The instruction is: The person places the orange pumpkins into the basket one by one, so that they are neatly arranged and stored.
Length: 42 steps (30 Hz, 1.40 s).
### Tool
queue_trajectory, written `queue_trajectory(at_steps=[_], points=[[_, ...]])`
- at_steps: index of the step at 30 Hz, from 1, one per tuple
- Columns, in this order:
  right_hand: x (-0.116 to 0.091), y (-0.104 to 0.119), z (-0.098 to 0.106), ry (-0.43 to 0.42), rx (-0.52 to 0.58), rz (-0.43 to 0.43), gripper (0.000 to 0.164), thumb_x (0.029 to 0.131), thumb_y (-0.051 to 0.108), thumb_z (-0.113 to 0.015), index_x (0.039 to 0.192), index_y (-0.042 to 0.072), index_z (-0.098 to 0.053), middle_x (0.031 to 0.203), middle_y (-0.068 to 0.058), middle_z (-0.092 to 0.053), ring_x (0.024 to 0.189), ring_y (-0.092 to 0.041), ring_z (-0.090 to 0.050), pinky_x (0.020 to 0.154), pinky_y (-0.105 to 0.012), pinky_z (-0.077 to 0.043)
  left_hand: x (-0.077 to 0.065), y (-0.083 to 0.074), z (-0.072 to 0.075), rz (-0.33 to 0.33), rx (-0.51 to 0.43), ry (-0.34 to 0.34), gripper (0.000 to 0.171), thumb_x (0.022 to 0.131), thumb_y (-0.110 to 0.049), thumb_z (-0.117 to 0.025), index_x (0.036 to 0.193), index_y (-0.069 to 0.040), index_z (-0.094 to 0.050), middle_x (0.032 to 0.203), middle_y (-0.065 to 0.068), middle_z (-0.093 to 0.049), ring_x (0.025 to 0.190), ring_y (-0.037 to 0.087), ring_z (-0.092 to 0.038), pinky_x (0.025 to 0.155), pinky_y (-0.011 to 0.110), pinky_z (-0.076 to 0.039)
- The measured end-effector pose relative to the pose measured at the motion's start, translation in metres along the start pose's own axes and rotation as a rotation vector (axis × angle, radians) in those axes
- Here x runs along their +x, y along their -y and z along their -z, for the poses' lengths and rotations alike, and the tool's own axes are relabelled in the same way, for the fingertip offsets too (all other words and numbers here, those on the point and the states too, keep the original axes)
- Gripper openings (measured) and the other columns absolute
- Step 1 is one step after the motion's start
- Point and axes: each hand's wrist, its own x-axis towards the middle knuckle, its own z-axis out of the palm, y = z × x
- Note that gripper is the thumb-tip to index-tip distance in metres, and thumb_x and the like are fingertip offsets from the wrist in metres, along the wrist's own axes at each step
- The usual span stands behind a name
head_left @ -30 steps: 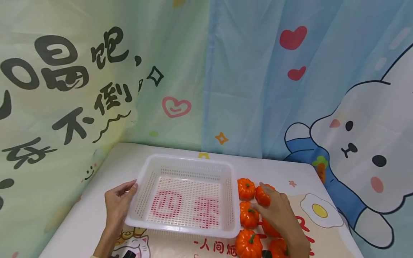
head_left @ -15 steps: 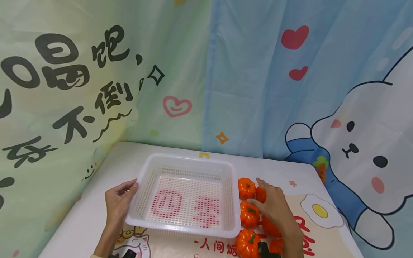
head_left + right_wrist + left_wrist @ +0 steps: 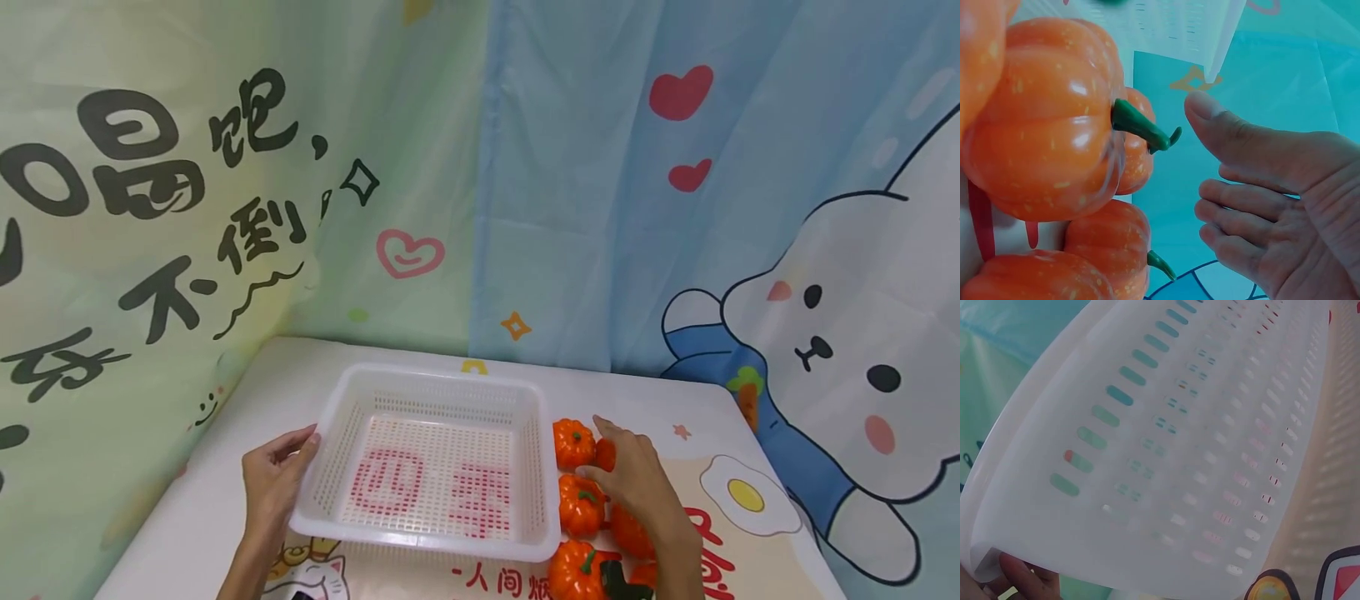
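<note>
Head view. White basket [image 3: 420, 539] at the table's middle, long axis running left to right. Six pumpkins [image 3: 576, 510] visible along its right side, in two columns going near to far on the table [image 3: 645, 400]. Left hand [image 3: 272, 475] pinches the basket's left rim; cannot tell whether that edge is raised. Right hand [image 3: 637, 479] hangs over the right column, fingers loose, grasping nothing that I can make out. Key relation, as I judge it: the far-right pumpkin [image 3: 604, 455] lies right below the right hand, partly hidden by it, with the basket off to the left. Right hand much the nearer; the left is across the basket. Pumpkins squat, with no long axis to speak of. Backdrop a printed curtain [image 3: 555, 167], soft folds.

Left wrist view. Basket wall fills most of it: thin, milky plastic, smooth rim, rows of rounded slots. Fingers hooked under the rim at one corner.

Right wrist view. Thumb and fingers apart, gently bent, a gap between them and the pumpkins; no contact seen. Pumpkins glossy, ribbed, orange with yellow flecks, probably hard plastic. Green stems [image 3: 1138, 124], smooth and tapering, point up toward the palm side.
</note>
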Motion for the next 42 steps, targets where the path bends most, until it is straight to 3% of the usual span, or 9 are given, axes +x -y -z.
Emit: queue_trajectory(at_steps=[5, 14, 24, 37, 42], points=[[0.003, -0.001, 0.000, 0.006, -0.007, 0.004, 0.090, 0.089, 0.022, -0.093, 0.164, 0.003, -0.047, 0.160, -0.031, -0.054, 0.146, -0.059, -0.048, 0.110, -0.074, -0.049, -0.001, 0.000, 0.000, -0.008, -0.012, -0.005, 0.031, 0.108, -0.019, -0.070, 0.132, 0.000, -0.075, 0.128, 0.024, -0.074, 0.082, 0.009, -0.075, 0.075, 0.023, -0.065], [0.009, -0.004, -0.009, 0.009, 0.032, 0.022, 0.086, 0.090, 0.018, -0.091, 0.163, 0.003, -0.048, 0.155, -0.030, -0.059, 0.143, -0.056, -0.053, 0.104, -0.064, -0.059, -0.001, 0.000, -0.001, -0.005, -0.035, -0.004, 0.033, 0.107, -0.021, -0.072, 0.132, -0.001, -0.076, 0.130, 0.023, -0.075, 0.084, 0.010, -0.077, 0.076, 0.024, -0.066], [0.011, -0.005, -0.010, 0.015, 0.012, 0.022, 0.087, 0.091, 0.024, -0.091, 0.163, 0.002, -0.048, 0.154, -0.028, -0.061, 0.142, -0.056, -0.054, 0.107, -0.068, -0.055, 0.000, 0.002, -0.001, 0.003, -0.045, -0.007, 0.034, 0.107, -0.023, -0.073, 0.133, -0.001, -0.076, 0.131, 0.023, -0.075, 0.084, 0.010, -0.077, 0.076, 0.024, -0.066], [0.020, -0.007, -0.010, 0.045, -0.011, 0.027, 0.080, 0.091, 0.013, -0.090, 0.160, 0.003, -0.052, 0.152, -0.030, -0.062, 0.140, -0.054, -0.055, 0.109, -0.070, -0.052, 0.000, 0.001, -0.001, 0.023, -0.044, -0.001, 0.036, 0.107, -0.026, -0.073, 0.133, -0.002, -0.076, 0.131, 0.021, -0.075, 0.087, 0.014, -0.078, 0.077, 0.026, -0.067], [0.024, -0.011, -0.007, 0.062, -0.023, 0.027, 0.082, 0.089, 0.013, -0.091, 0.160, 0.001, -0.051, 0.144, -0.030, -0.066, 0.133, -0.050, -0.058, 0.109, -0.068, -0.054, 0.000, 0.001, -0.001, 0.028, -0.041, 0.002, 0.036, 0.106, -0.027, -0.073, 0.133, -0.002, -0.076, 0.130, 0.020, -0.075, 0.087, 0.014, -0.078, 0.077, 0.026, -0.067]])
